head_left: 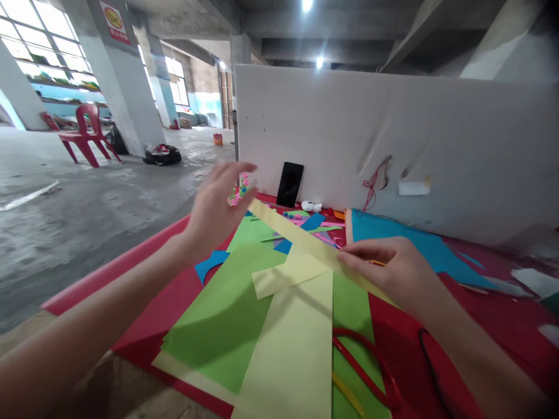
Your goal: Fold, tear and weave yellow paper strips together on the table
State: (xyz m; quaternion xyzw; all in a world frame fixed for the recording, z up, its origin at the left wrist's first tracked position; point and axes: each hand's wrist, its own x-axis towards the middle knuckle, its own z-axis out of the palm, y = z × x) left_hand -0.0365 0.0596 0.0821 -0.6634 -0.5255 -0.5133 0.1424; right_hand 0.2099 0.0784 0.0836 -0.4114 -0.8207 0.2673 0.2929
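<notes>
My right hand (395,269) pinches a long pale yellow paper strip (301,238) near its lower end, fingers pressed together on it. The strip slants up and to the left above the table. My left hand (218,206) is raised near the strip's far end, fingers stretched out and apart, holding nothing. Below lie a large pale yellow sheet (292,343) and green sheets (222,314) on the red table covering (144,291).
Red-handled scissors (367,372) lie on the paper at the front right. A blue sheet (419,244), coloured paper scraps, a black phone (290,184) and a small white object rest near a white foam board wall (393,134). A red chair (85,134) stands on the concrete floor at left.
</notes>
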